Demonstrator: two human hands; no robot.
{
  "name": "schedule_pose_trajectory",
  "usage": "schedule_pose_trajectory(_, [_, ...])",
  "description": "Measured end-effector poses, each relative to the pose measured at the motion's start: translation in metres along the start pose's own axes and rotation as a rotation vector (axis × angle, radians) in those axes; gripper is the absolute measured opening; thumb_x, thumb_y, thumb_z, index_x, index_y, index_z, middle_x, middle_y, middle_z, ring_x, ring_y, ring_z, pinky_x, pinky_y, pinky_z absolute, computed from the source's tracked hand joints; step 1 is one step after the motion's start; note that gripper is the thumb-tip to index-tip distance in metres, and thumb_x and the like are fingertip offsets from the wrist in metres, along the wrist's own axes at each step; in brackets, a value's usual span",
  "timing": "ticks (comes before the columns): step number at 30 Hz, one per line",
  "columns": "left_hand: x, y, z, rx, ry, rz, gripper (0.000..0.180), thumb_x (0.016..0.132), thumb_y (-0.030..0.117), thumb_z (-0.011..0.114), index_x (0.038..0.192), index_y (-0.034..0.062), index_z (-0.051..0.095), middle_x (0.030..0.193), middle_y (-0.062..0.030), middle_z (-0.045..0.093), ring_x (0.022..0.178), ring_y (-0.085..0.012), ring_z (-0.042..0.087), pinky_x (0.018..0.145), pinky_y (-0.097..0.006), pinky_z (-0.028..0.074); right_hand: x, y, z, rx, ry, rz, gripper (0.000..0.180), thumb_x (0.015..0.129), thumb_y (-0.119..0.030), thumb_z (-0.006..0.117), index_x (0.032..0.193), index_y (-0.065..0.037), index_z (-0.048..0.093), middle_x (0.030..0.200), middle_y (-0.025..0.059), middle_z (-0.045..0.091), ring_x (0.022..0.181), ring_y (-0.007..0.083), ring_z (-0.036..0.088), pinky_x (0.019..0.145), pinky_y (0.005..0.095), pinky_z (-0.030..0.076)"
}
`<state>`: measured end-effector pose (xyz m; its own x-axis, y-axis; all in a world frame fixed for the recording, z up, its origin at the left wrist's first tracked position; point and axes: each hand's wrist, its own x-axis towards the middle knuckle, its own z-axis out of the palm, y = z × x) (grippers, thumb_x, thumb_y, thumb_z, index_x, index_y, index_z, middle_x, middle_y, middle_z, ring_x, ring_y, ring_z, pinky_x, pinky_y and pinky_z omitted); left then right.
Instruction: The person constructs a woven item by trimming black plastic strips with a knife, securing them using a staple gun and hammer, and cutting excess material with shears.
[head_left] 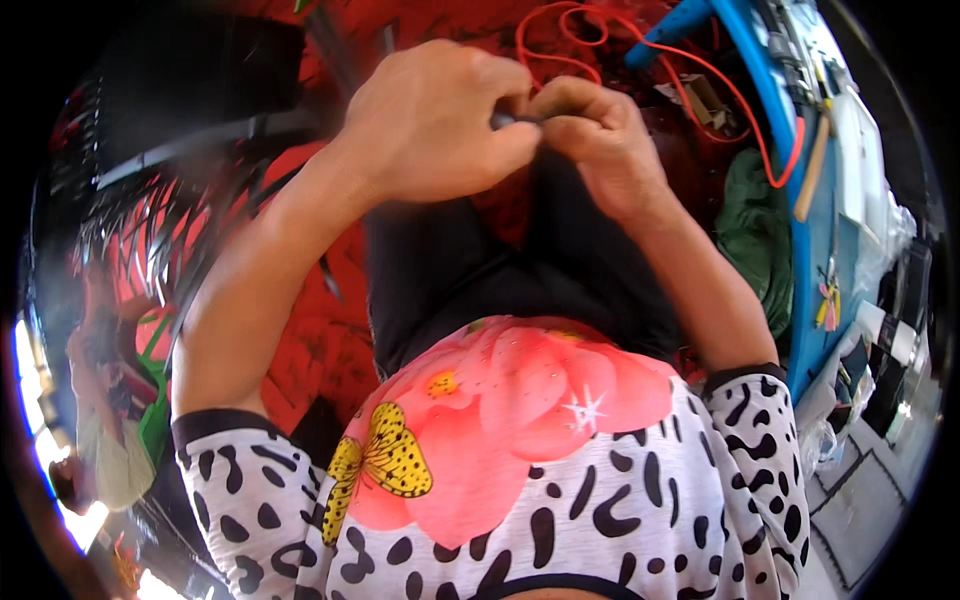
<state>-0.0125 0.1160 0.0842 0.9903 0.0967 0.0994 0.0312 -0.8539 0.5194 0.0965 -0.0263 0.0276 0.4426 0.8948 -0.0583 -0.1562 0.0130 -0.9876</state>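
My left hand (440,125) and my right hand (610,145) meet above my lap, their fingertips almost touching. Both are closed in a pinch on a small dark piece (508,121) that shows between the left thumb and forefinger and runs toward the right fingertips. Most of it is hidden by the fingers, so its kind cannot be told. To the left of my left forearm, many thin, shiny black strips (170,225) hang or spread in a loose bunch, partly blurred. Whether the piece in my hands joins these strips is not visible.
Red sheeting (315,340) covers the floor. An orange-red cord (740,95) loops at the far right. A blue table edge (805,270) runs along the right, bearing a wooden-handled tool (815,165). Green cloth (755,230) lies beside it. Another person (105,400) is at the left.
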Motion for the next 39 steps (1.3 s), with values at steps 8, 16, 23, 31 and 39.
schedule_pose_trajectory(8, [0.012, 0.004, -0.007, -0.211, -0.195, -0.342, 0.026, 0.061, 0.024, 0.061, 0.07, 0.0003, 0.063, 0.065, -0.0169, 0.061, 0.064, -0.0299, 0.061, 0.059, -0.037, 0.046, 0.003, 0.003, 0.0, 0.062, -0.053, 0.068, 0.013, 0.066, -0.009, 0.062, 0.074, 0.001, 0.062, 0.067, 0.0015, 0.058, 0.063, 0.0069, 0.05, 0.055, 0.0238, 0.039])
schedule_pose_trajectory(16, [0.015, -0.004, -0.009, -0.335, -0.159, -0.39, 0.019, 0.06, 0.014, 0.063, 0.064, -0.0024, 0.056, 0.055, -0.0053, 0.051, 0.055, -0.0101, 0.049, 0.05, -0.027, 0.036, 0.015, 0.003, -0.003, -0.003, -0.028, 0.064, 0.018, 0.066, -0.013, 0.061, 0.074, 0.002, 0.062, 0.066, 0.0056, 0.06, 0.064, 0.0088, 0.053, 0.056, 0.0265, 0.042])
schedule_pose_trajectory(23, [0.032, -0.007, -0.015, -0.357, -0.158, -0.41, 0.022, 0.06, 0.019, 0.064, 0.064, -0.0024, 0.059, 0.055, -0.0119, 0.054, 0.052, -0.0176, 0.052, 0.05, -0.031, 0.038, 0.024, -0.009, -0.012, -0.058, -0.064, 0.102, 0.016, 0.072, -0.011, 0.058, 0.08, 0.003, 0.06, 0.074, 0.0028, 0.058, 0.07, 0.0075, 0.052, 0.063, 0.0241, 0.043])
schedule_pose_trajectory(31, [0.042, -0.017, -0.022, -0.38, -0.145, -0.437, 0.018, 0.062, 0.015, 0.062, 0.063, -0.0013, 0.055, 0.053, -0.0006, 0.048, 0.052, -0.0073, 0.045, 0.047, -0.026, 0.032, 0.096, -0.053, -0.183, -1.256, 0.536, -0.366, 0.034, 0.082, -0.038, 0.06, 0.093, -0.007, 0.065, 0.087, 0.0118, 0.064, 0.083, 0.0279, 0.061, 0.076, 0.0392, 0.047])
schedule_pose_trajectory(39, [0.058, -0.029, -0.011, -0.359, -0.189, -0.384, 0.021, 0.064, 0.017, 0.065, 0.065, -0.0015, 0.055, 0.054, -0.0038, 0.05, 0.053, -0.0099, 0.046, 0.05, -0.027, 0.034, 0.169, -0.055, -0.497, -1.492, 0.52, 0.602, 0.096, 0.06, -0.076, 0.06, 0.113, 0.004, 0.06, 0.103, 0.0196, 0.063, 0.096, 0.0308, 0.06, 0.085, 0.0392, 0.044])
